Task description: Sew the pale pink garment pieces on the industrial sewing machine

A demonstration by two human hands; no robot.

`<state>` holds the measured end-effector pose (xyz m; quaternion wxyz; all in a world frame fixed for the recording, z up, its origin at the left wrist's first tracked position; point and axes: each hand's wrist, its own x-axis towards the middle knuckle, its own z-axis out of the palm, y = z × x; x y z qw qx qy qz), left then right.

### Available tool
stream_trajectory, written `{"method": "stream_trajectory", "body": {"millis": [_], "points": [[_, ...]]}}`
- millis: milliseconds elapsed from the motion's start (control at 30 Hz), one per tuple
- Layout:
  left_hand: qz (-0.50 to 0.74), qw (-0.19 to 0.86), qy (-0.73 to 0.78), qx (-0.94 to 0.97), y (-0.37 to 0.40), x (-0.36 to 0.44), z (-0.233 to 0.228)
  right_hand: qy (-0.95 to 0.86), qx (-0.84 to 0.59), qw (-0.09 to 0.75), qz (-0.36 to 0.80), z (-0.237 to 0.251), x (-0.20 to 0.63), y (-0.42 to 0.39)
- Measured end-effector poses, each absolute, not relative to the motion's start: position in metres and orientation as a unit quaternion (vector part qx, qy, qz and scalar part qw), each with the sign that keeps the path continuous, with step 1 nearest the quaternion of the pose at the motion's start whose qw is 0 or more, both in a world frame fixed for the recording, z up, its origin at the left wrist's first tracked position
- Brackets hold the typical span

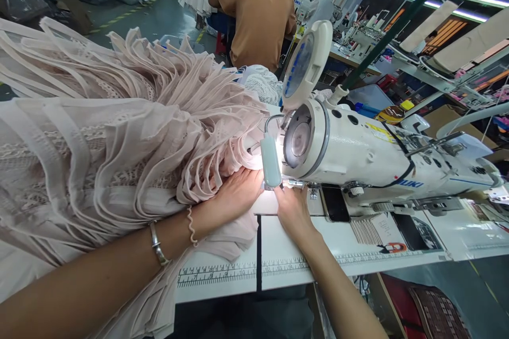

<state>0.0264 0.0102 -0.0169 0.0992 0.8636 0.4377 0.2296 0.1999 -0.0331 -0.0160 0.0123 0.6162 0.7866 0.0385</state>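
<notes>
Fingers of my left hand (pixel 238 190) lie flat and spread on the pale pink pleated sheer fabric (pixel 131 143), pressing it down onto the white worktop (pixel 286 270) just left of the needle area; the hand is open, gripping nothing. My right hand (pixel 292 209) rests palm down on the worktop just right of the left one, under the head of the white industrial sewing machine (pixel 358 153). Its fingertips reach into the brightly lit spot beneath the head, and I cannot tell whether they pinch the fabric edge or only touch it.

On my left wrist sit a silver bangle (pixel 158 243) and a thin beaded bracelet (pixel 192 226). The pink fabric is bunched in a great heap of pleats and lace bands over the left half of the worktop, spilling over its near edge and toward me. A small pale blue-green lamp (pixel 271 160) hangs on a bent neck in front of the machine head, between my hands. A printed ruler strip (pixel 222 274) runs along the near edge of the worktop. A dark phone (pixel 335 204) lies under the machine arm, right of my right hand. Beyond the far edge, a person in an orange-brown shirt (pixel 258 10) sits with their back to me.
</notes>
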Motion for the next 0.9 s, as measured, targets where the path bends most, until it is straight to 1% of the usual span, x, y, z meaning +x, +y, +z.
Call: {"method": "stream_trajectory", "body": {"millis": [267, 533, 633, 733, 833, 900], "points": [[0.229, 0.069, 0.427, 0.872, 0.012, 0.026, -0.024, 0.79, 0.611, -0.026, 0.034, -0.02, 0.202, -0.033], [0.22, 0.09, 0.435, 0.869, 0.011, 0.027, -0.018, 0.786, 0.618, -0.037, 0.0, -0.017, 0.2, -0.032], [0.22, 0.09, 0.434, 0.869, 0.011, 0.026, -0.015, 0.786, 0.615, -0.054, -0.005, -0.017, 0.202, -0.031], [0.217, 0.051, 0.407, 0.886, 0.008, 0.024, -0.012, 0.788, 0.611, -0.075, -0.018, -0.02, 0.207, -0.027], [0.214, -0.012, 0.336, 0.917, 0.004, 0.021, -0.011, 0.792, 0.601, -0.099, -0.03, -0.022, 0.212, -0.025], [0.21, -0.019, 0.308, 0.928, 0.003, 0.02, -0.012, 0.793, 0.598, -0.112, -0.032, -0.022, 0.212, -0.025]]}}
